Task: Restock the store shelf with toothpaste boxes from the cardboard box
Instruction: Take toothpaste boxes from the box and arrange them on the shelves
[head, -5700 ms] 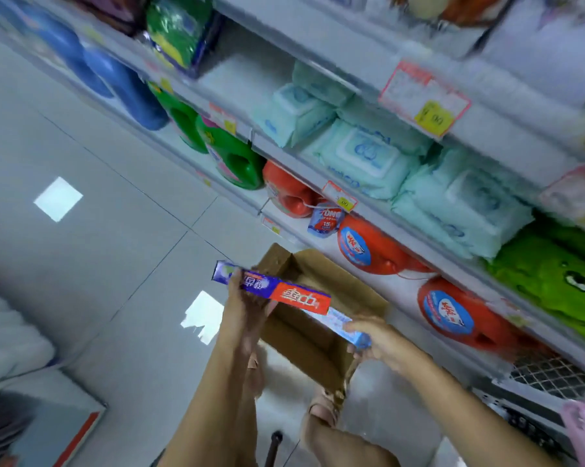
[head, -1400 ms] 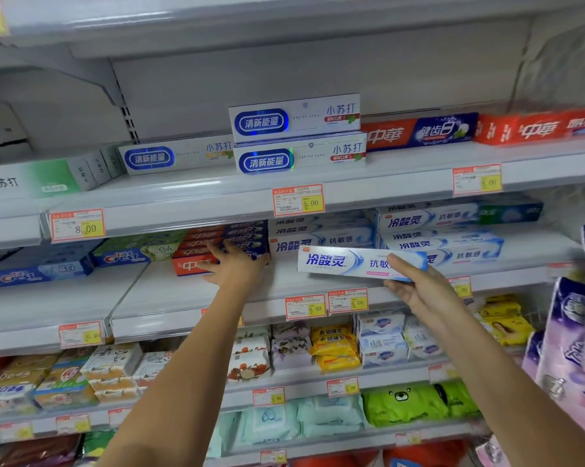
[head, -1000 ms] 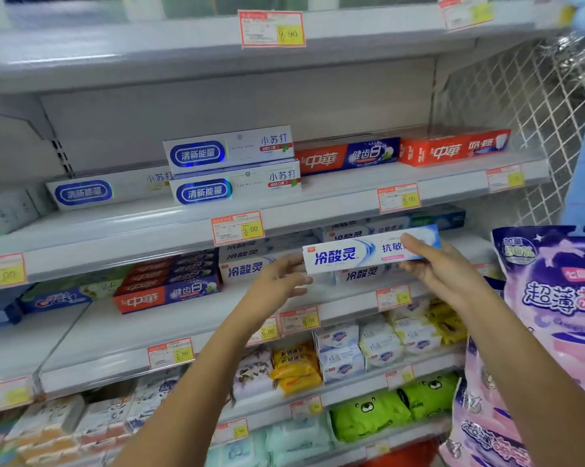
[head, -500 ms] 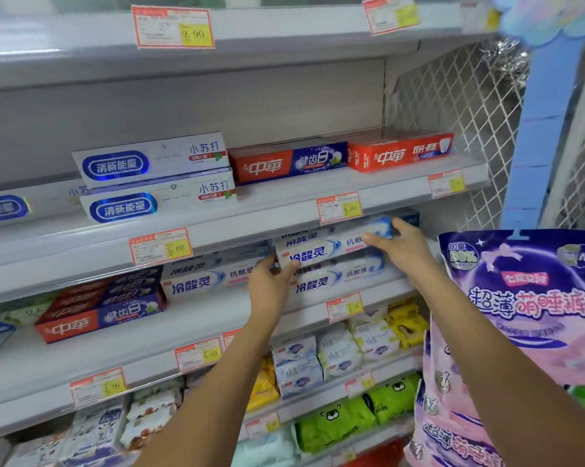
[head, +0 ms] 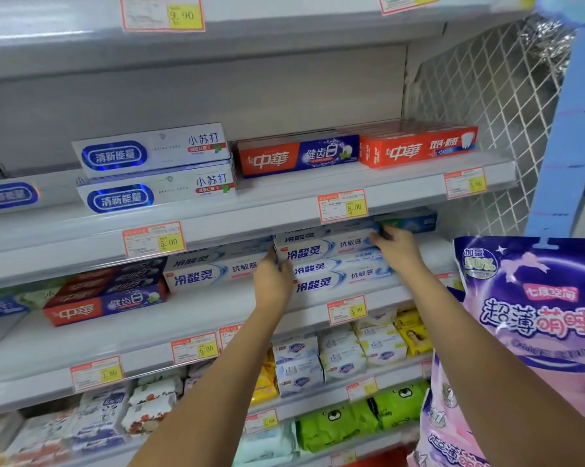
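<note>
Grips closed on toothpaste box [head: 321, 246] ends: left hand [head: 272, 281] left, right hand [head: 397, 247] right; box atop stack [head: 338, 281].

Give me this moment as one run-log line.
phase: shelving | left hand: holds left end of white toothpaste box | right hand: holds right end | box: atop matching stack, middle shelf

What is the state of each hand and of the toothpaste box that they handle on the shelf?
top white box, rests flat on the white stack, not yet released.
white stack, lies level, front faces outward.
left hand, holds the left end of the top white box.
right hand, holds its right end.
</note>
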A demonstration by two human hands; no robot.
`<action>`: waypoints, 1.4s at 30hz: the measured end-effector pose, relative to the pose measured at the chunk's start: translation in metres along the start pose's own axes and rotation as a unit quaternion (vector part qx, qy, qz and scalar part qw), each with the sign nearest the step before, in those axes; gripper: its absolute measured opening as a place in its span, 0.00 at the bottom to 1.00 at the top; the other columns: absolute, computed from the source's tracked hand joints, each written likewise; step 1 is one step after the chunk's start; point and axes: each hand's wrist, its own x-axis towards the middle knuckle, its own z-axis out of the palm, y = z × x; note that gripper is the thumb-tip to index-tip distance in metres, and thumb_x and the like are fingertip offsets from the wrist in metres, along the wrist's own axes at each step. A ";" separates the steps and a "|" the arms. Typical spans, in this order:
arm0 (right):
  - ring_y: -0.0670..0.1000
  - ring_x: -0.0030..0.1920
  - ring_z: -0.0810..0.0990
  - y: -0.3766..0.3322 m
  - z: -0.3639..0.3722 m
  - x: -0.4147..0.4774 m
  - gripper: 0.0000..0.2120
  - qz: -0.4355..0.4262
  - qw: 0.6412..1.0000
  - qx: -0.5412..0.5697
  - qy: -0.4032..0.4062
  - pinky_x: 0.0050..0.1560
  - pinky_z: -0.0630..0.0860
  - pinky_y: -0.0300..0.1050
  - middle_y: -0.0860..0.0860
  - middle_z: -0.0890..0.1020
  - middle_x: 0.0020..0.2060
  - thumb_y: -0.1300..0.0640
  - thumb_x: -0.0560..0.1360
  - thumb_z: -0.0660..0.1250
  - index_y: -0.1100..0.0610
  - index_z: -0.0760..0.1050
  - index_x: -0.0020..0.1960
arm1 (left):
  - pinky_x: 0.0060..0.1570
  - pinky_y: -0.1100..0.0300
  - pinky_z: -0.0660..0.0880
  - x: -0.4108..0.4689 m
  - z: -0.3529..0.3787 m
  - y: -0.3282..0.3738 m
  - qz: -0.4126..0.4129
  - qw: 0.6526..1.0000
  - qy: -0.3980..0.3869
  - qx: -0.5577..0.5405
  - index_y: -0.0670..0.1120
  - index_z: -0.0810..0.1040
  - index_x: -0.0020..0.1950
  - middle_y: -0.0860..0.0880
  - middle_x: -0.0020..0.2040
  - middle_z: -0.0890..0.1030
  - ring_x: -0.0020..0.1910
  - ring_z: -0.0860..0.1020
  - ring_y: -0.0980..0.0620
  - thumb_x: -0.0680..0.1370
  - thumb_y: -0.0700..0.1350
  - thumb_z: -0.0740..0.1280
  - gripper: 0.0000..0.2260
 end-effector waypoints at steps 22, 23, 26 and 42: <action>0.53 0.52 0.75 -0.012 -0.002 0.007 0.16 0.062 0.996 0.006 -0.066 0.52 0.70 0.43 0.56 0.78 0.57 0.65 0.77 0.63 0.61 0.72 0.64 | 0.30 0.60 0.67 0.005 0.005 0.006 -0.058 0.996 -0.052 -0.035 0.38 0.72 0.58 0.38 0.44 0.79 0.36 0.73 0.46 0.78 0.35 0.56 0.11; 0.53 0.53 0.75 -0.010 -0.002 0.005 0.16 0.054 0.997 0.001 -0.052 0.54 0.71 0.44 0.56 0.78 0.58 0.63 0.76 0.64 0.60 0.72 0.64 | 0.29 0.60 0.66 0.001 0.002 0.007 -0.062 0.996 -0.056 -0.040 0.39 0.71 0.54 0.40 0.42 0.78 0.38 0.73 0.46 0.78 0.35 0.56 0.08; 0.51 0.54 0.75 -0.004 -0.005 -0.014 0.16 -0.004 0.997 -0.064 0.039 0.53 0.70 0.40 0.52 0.75 0.59 0.57 0.77 0.66 0.59 0.73 0.63 | 0.37 0.64 0.70 -0.018 -0.012 0.008 -0.049 0.997 -0.053 -0.031 0.40 0.71 0.62 0.45 0.54 0.79 0.43 0.75 0.49 0.79 0.39 0.58 0.12; 0.44 0.30 0.71 0.084 0.097 -0.204 0.13 -0.125 0.980 -0.098 -0.120 0.31 0.70 0.40 0.47 0.73 0.31 0.49 0.75 0.67 0.56 0.70 0.38 | 0.38 0.62 0.70 -0.175 -0.087 -0.122 -0.133 0.985 0.000 -0.109 0.45 0.71 0.32 0.55 0.32 0.77 0.34 0.75 0.58 0.77 0.49 0.67 0.16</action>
